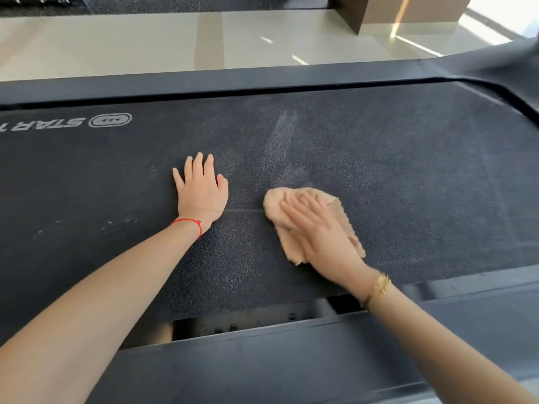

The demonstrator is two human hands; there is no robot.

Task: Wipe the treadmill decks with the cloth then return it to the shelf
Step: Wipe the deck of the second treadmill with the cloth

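While left hand [201, 193] lies flat, right hand [318, 228] presses cloth [280, 199].

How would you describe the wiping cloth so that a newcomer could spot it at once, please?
Find the wide dark treadmill belt that fills the view. Near its middle, the right hand presses flat on the cloth. It is the only soft, crumpled, peach-coloured thing there; the left hand beside it rests bare on the belt.
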